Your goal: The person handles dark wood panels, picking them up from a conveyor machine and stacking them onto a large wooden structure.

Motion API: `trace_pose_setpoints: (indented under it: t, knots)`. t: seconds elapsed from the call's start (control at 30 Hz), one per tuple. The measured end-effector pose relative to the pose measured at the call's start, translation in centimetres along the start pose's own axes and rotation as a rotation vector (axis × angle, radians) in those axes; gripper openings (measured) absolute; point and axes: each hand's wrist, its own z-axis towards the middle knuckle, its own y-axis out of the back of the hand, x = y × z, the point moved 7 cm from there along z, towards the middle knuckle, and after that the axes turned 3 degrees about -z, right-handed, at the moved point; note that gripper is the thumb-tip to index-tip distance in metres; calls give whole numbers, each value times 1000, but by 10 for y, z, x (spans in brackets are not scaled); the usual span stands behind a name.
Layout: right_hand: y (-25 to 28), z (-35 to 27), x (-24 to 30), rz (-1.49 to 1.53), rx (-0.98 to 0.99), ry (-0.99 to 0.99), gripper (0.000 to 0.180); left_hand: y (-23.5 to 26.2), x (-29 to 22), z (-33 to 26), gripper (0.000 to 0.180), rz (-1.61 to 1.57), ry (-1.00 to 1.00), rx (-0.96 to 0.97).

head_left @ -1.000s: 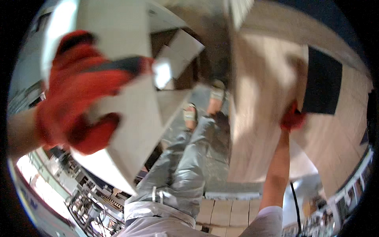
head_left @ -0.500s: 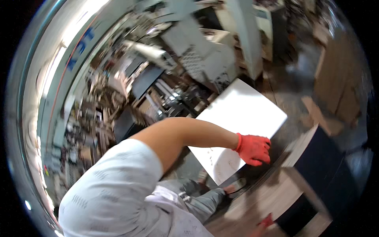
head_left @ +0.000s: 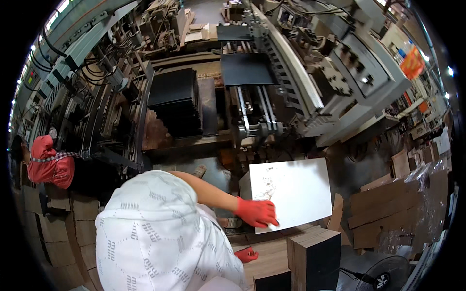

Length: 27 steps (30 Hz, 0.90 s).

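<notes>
A white board (head_left: 301,191) lies right of the frame's centre, its face marked with dark scuffs toward the left end. The red-gloved left hand (head_left: 257,213) rests on its lower left part, fingers bent; whether they grip the edge cannot be told. The red-gloved right hand (head_left: 246,254), partly hidden by the white patterned shirt (head_left: 160,233), is curled over pale wood boards (head_left: 272,245) at lower centre; whether it holds anything cannot be told. Just beside these stands a dark-faced stack (head_left: 323,262). At upper centre-left sits a pile of black panels (head_left: 174,99).
</notes>
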Motion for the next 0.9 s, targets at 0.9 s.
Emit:
trace_pose_setpoints:
  t: [0.9]
  knots:
    - [-381,-174,574,-548,756,978,34,335,203,-634,47,28,1102,-2345]
